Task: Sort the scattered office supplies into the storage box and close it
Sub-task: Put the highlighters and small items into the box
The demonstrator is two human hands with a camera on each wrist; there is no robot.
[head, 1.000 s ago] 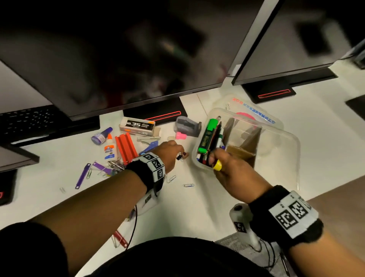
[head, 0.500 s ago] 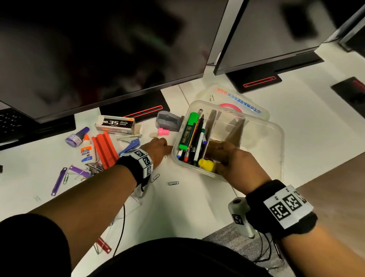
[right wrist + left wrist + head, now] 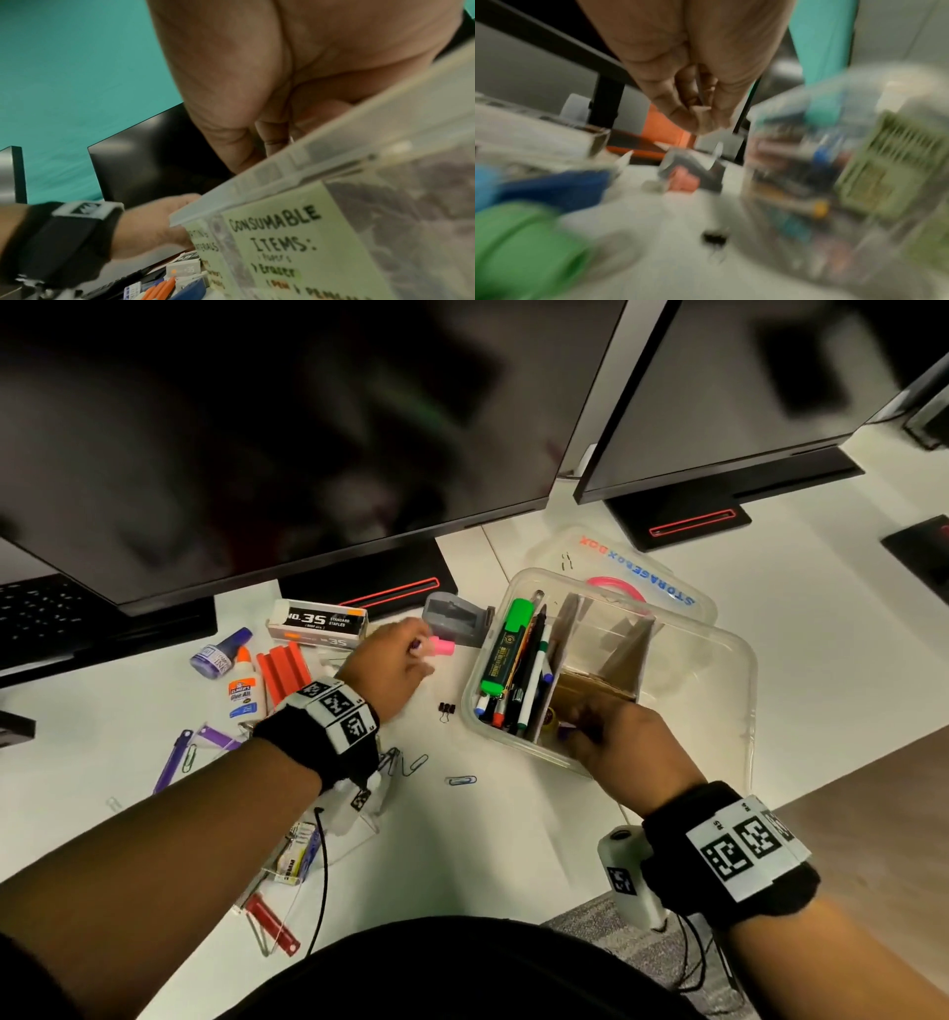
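Observation:
The clear storage box (image 3: 739, 660) stands open on the white desk, its left section full of pens and a green highlighter (image 3: 506, 644). My right hand (image 3: 580, 731) reaches down into the middle cardboard-lined section. Its fingertips are hidden behind the rim (image 3: 282, 174), and a small yellow thing (image 3: 552, 713) lies beside them. My left hand (image 3: 418, 652) hovers left of the box, fingers loosely bunched just short of a pink eraser (image 3: 442, 647). In the blurred left wrist view the left hand (image 3: 700, 113) holds nothing I can see, above the eraser (image 3: 682, 180).
The box lid (image 3: 642, 577) lies behind the box. A grey sharpener (image 3: 454, 616), staples box (image 3: 318, 626), glue bottle (image 3: 241, 690), purple bottle (image 3: 218, 654), orange sticks (image 3: 285, 667), black binder clip (image 3: 447, 711) and paper clips (image 3: 462, 780) lie scattered. Two monitors overhang the back.
My right hand carried the yellow thing from the box's front rim down into the middle section. My left hand left the binder clip and moved forward to the pink eraser.

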